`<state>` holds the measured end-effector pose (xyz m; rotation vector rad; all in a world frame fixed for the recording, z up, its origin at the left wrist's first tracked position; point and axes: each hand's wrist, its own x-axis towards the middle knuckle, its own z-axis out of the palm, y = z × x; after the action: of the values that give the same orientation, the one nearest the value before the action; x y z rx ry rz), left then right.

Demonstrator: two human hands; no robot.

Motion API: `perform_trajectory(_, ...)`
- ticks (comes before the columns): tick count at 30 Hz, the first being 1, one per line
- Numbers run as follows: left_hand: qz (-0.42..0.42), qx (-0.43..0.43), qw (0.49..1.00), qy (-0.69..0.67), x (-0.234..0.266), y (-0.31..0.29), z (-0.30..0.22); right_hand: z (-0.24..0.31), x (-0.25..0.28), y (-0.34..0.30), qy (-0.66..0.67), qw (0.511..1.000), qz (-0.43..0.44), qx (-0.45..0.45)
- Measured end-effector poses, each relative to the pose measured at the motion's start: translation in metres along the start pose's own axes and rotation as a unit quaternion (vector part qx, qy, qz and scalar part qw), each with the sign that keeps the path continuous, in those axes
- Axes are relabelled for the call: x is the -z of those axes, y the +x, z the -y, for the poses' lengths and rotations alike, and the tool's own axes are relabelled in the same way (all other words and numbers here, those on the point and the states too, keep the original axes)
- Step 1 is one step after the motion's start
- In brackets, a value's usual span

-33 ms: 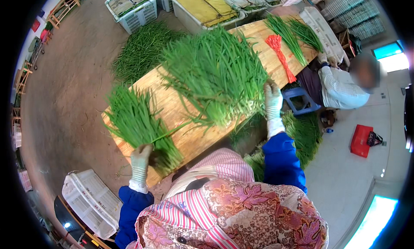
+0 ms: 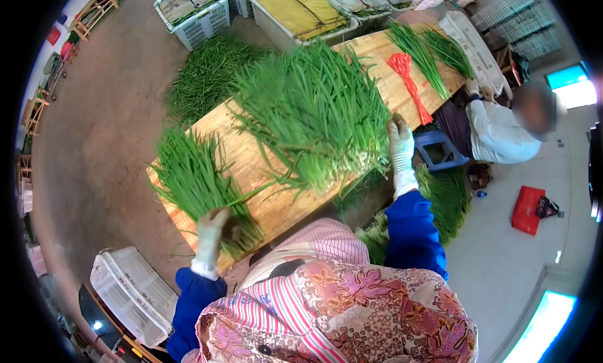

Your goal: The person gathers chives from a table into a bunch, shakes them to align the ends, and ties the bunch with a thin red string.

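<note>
Going easy so nothing bruises is probably the trick, left hand [image 2: 215,231] at the small green bunch's [image 2: 191,173] near end on the table [image 2: 282,204] (can't tell if clamped), right hand [image 2: 400,140] unclenched beside the big green pile [image 2: 314,105].

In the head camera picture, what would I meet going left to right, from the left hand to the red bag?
Left hand, big green leafy pile, right hand, blue stool, red bag.

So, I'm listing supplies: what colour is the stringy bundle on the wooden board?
The stringy bundle is red; see head view.
</note>
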<state>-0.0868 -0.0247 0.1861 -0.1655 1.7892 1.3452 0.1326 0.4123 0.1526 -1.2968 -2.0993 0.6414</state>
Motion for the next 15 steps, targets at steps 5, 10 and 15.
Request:
perform_trajectory(5, 0.075, -0.078, 0.994, 0.007, -0.13, 0.095, 0.016, -0.072, -0.035, 0.097, -0.083, 0.987, 0.133, -0.015)
perform_trajectory(10, 0.036, -0.008, 0.994, -0.1, -0.223, 0.115, -0.035, -0.115, -0.093, 0.117, -0.006, 0.958, 0.288, -0.002)
perform_trajectory(15, 0.162, 0.024, 0.978, -0.127, -0.298, 0.146, -0.045, -0.112, -0.1, 0.11, 0.065, 0.948, 0.31, 0.021)
